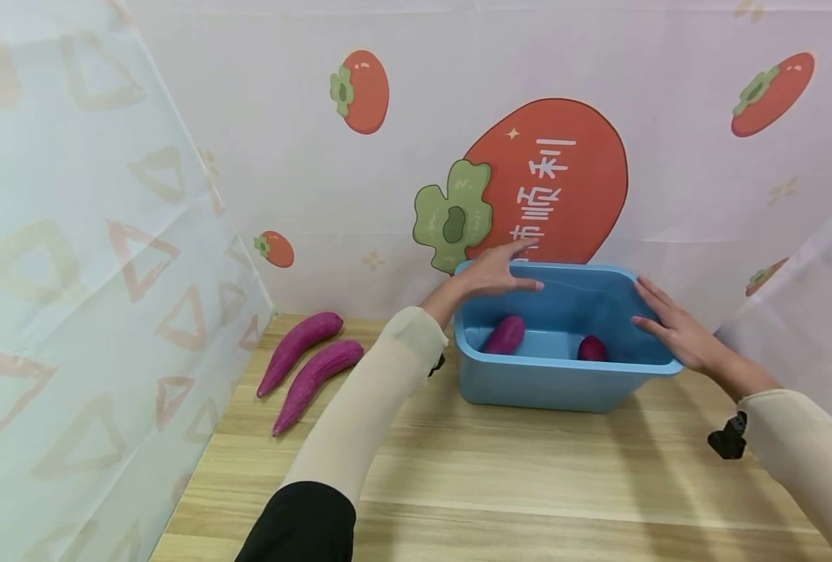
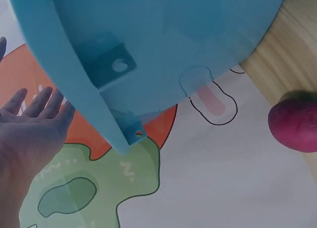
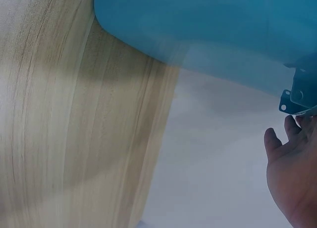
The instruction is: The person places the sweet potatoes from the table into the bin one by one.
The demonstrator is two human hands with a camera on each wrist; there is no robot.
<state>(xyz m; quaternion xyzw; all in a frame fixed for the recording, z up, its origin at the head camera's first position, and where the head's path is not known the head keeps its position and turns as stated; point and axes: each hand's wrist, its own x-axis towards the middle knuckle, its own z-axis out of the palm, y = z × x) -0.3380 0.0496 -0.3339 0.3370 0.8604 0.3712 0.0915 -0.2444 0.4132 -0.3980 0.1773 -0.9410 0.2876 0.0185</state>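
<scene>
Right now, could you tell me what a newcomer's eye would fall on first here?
The blue tub at the back of the wooden table, with the left hand and right hand open at its two ends. Two purple sweet potatoes lie inside it, two more on the table to its left.

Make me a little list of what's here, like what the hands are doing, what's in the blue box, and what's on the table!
left hand: open, fingers straight, over the left rim of the blue tub
right hand: open, at the tub's right rim
in the tub: two purple sweet potatoes, one to the left, one to the right
on the wooden table: two more purple sweet potatoes, one and another, left of the tub
behind: cloth backdrop with a big persimmon picture
</scene>
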